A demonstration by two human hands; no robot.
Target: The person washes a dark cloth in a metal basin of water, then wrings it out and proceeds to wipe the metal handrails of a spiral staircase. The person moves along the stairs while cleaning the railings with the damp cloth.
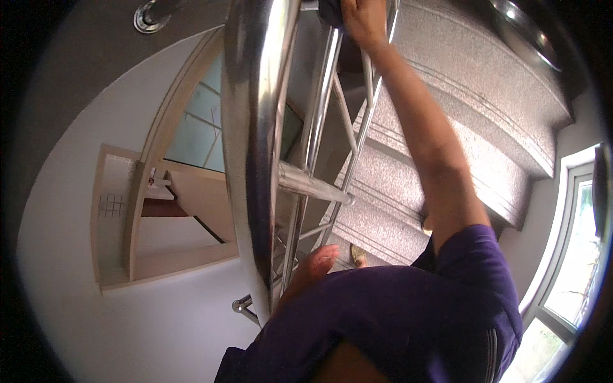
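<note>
My right hand [366, 21] reaches up to the stainless steel stair railing [313, 105], at the top edge of the view. It grips a dark cloth [330, 12] against the upright bars; the fingertips are partly cut off by the picture's edge. Low in the view, my left hand [323, 261] is beside the lower part of the railing with nothing in it, its fingers loosely extended. The thick polished handrail [261, 134] runs up the middle, left of both hands. A short horizontal steel tube [313, 184] joins it to the thinner bars.
Speckled stone stairs [383, 167] curve along the right, with grooved edges. A foot in a patterned shoe [357, 253] stands on a lower step. Daylight enters through a window [574, 258] at far right. Left of the handrail, a framed doorway [139, 215] lies below.
</note>
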